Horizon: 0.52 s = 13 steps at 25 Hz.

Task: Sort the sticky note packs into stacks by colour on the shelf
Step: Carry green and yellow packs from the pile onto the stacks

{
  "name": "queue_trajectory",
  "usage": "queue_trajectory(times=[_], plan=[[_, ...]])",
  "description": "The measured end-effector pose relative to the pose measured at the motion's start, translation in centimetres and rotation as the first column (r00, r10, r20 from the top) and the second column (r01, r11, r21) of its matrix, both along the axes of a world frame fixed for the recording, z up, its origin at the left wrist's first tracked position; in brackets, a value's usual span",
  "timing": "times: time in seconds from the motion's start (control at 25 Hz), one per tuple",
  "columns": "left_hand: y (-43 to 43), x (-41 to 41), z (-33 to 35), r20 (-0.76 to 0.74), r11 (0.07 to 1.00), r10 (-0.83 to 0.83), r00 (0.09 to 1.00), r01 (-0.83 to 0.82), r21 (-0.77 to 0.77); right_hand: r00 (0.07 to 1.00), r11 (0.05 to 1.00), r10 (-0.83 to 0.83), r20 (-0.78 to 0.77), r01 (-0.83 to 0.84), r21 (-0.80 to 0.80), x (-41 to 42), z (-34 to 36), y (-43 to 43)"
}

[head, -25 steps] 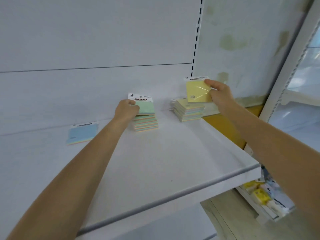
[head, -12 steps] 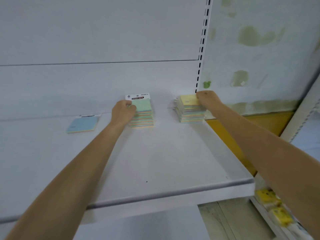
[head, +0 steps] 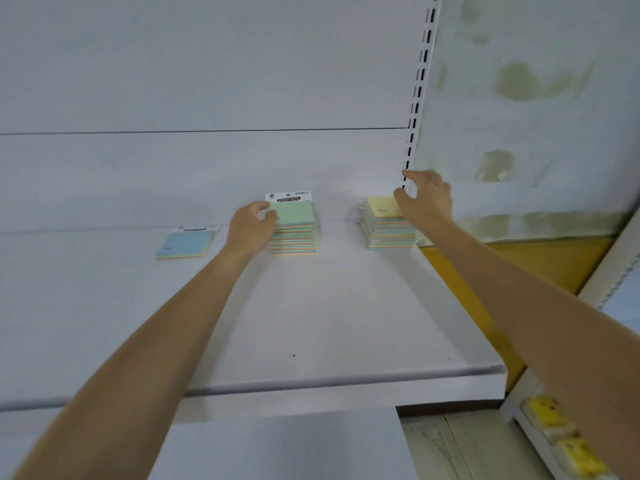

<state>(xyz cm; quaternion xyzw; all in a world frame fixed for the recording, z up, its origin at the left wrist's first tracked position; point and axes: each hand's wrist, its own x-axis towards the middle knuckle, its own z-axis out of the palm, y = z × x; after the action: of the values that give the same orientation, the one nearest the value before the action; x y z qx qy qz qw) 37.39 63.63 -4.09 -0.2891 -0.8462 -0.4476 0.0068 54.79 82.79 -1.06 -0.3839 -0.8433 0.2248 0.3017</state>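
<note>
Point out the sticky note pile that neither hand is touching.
The lone blue-topped sticky note pack, lying flat at the far left of the white shelf. The left hand rests against the green-topped stack; the right hand is at the yellow-topped stack.

Both arms are bare from the hands back to the edge of the view, with no sleeve showing on either. The left hand point(head: 251, 227) and the right hand point(head: 426, 199) wear no glove. No ring, watch or band shows at either wrist.
</note>
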Motion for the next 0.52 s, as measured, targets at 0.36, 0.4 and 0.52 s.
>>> queue_trajectory(times=[0.36, 0.4, 0.52], plan=[[-12.9, -4.8, -0.8, -0.261, 0.973, 0.034, 0.965, -0.091, -0.213, 0.895, 0.843, 0.434, 0.099, -0.443, 0.307, -10.5, -0.6, -13.9], [-15.6, -5.7, -0.7, -0.284, 0.964, 0.058, 0.957, -0.128, -0.231, 0.874, 0.817, 0.471, 0.117, -0.483, 0.314, -12.4, -0.7, -16.3], [-24.1, -8.1, -0.4, -0.320, 0.931, 0.129, 0.939, -0.226, -0.288, 0.821, 0.757, 0.549, 0.157, -0.568, 0.323, -17.5, -1.3, -23.3]])
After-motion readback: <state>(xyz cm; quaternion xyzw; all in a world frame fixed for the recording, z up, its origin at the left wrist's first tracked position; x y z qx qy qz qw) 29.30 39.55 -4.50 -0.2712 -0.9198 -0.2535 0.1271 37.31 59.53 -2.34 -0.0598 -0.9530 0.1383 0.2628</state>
